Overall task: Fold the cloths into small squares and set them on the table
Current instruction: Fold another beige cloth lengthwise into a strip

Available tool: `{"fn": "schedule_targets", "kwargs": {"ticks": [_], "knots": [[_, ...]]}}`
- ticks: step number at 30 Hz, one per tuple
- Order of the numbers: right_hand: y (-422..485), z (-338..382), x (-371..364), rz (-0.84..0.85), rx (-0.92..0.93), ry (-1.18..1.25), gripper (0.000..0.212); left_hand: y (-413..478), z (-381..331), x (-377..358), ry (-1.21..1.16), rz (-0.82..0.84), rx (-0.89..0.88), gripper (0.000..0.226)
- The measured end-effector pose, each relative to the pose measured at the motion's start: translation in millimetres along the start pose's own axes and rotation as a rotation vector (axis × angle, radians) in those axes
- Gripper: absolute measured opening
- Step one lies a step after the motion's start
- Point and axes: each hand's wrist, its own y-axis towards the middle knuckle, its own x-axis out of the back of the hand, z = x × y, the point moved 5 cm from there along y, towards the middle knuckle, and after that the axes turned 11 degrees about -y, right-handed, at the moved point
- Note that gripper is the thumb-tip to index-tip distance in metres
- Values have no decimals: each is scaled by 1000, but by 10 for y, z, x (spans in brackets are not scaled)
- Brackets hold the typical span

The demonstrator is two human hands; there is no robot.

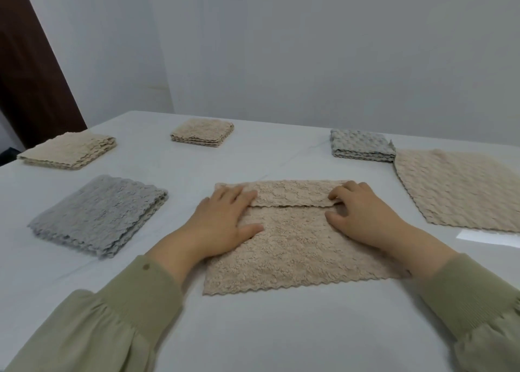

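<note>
A beige cloth [295, 245] lies spread on the white table [253, 152] right in front of me. Its far edge is folded over toward me as a narrow flap. My left hand [225, 219] rests flat on the cloth's left side, fingers straight over the flap's left end and thumb spread on the lower layer. My right hand [357, 216] is at the flap's right end, its fingers curled onto the flap's edge and its thumb on the layer below. Another beige cloth [461, 188] lies unfolded at the right.
Folded squares sit around: a grey stack [98, 214] at the left, a beige stack [67, 153] far left, a small beige stack [202, 132] at the back, a grey stack [361, 146] back right. A white paper strip [489, 238] lies right. A dark door [31, 76] stands left.
</note>
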Motion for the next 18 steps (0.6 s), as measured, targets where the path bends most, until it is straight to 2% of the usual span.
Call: {"fn": "schedule_targets", "kwargs": {"ticks": [2, 7, 9, 11, 13, 18], "knots": [[38, 9, -44, 66, 10, -51, 41, 49, 48, -102, 40, 94, 48, 69], [287, -5, -130, 110, -47, -46, 48, 363, 246, -63, -1, 109, 36, 63], [403, -17, -172, 70, -91, -19, 45, 484, 296, -22, -53, 7, 6, 54], [497, -47, -182, -37, -137, 19, 38, 562, 324, 69, -202, -177, 1, 44], [540, -105, -160, -144, -179, 74, 31, 589, 369, 140, -322, -294, 46, 40], [452, -326, -67, -361, -256, 158, 20, 511, 448, 286, -173, -528, 125, 27]]}}
